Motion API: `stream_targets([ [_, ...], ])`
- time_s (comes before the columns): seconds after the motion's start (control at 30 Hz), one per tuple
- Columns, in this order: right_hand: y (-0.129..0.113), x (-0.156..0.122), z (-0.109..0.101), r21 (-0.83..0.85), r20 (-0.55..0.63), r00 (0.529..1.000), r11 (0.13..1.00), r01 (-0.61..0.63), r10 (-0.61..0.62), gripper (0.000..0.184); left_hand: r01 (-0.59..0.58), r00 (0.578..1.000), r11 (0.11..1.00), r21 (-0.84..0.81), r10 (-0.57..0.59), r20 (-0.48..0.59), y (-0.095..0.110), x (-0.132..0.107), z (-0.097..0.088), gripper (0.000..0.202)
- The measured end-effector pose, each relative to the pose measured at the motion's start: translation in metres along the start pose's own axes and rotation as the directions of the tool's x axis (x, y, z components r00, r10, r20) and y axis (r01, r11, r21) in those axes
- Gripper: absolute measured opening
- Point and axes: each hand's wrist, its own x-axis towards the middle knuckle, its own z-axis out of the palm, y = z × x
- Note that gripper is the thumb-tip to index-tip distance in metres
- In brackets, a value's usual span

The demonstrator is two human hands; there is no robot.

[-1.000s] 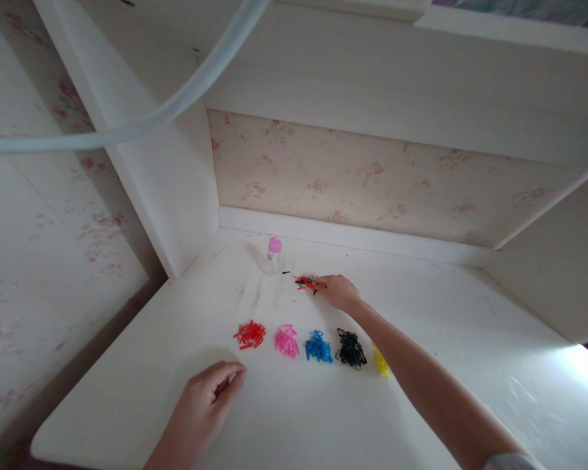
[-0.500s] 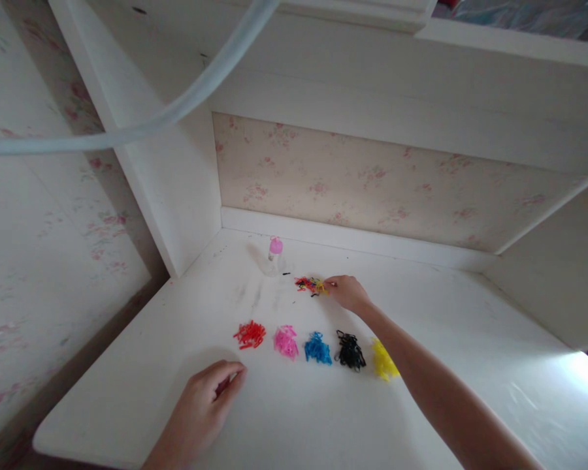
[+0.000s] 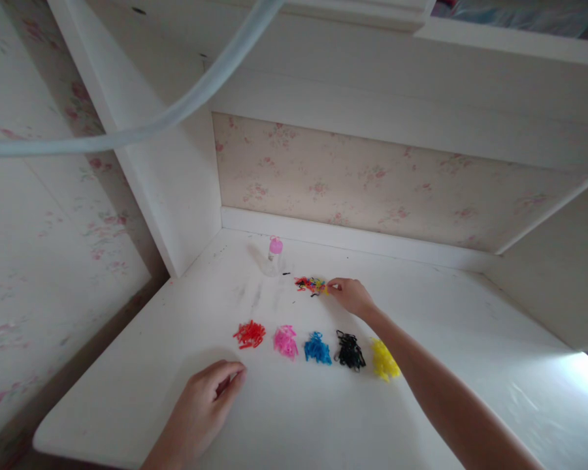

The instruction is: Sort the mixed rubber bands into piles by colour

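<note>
My right hand (image 3: pixel 351 296) reaches across the desk, thumb and forefinger pinched at the right edge of a small pile of mixed-colour rubber bands (image 3: pixel 310 284). Yellow shows at its fingertips, but whether a band is between them is too small to tell. In front lie sorted piles in a row: red rubber bands (image 3: pixel 249 334), pink rubber bands (image 3: pixel 285 342), blue rubber bands (image 3: pixel 318 348), black rubber bands (image 3: pixel 351 350) and yellow rubber bands (image 3: pixel 384 360), the last partly behind my right forearm. My left hand (image 3: pixel 210 395) rests closed on the desk below the red pile, nothing visible in it.
A clear bottle with a pink cap (image 3: pixel 275 247) stands behind the mixed pile. The white desk (image 3: pixel 127 385) has a side panel at the left and a shelf overhead. A pale curved tube (image 3: pixel 186 104) crosses the upper left, close to the camera.
My right hand has shifted slightly right, its fingertips now at the edge of the mixed pile. My left hand and the sorted piles have stayed put.
</note>
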Motion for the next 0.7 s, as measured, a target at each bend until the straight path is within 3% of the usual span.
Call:
stream_targets([
  [0.7,0.012,-0.005,0.006,0.199,-0.083,0.996,0.98,-0.013,0.03,0.033,-0.007,1.0,1.0,0.016,0.006,0.031,0.002,-0.001,-0.002,0.024],
])
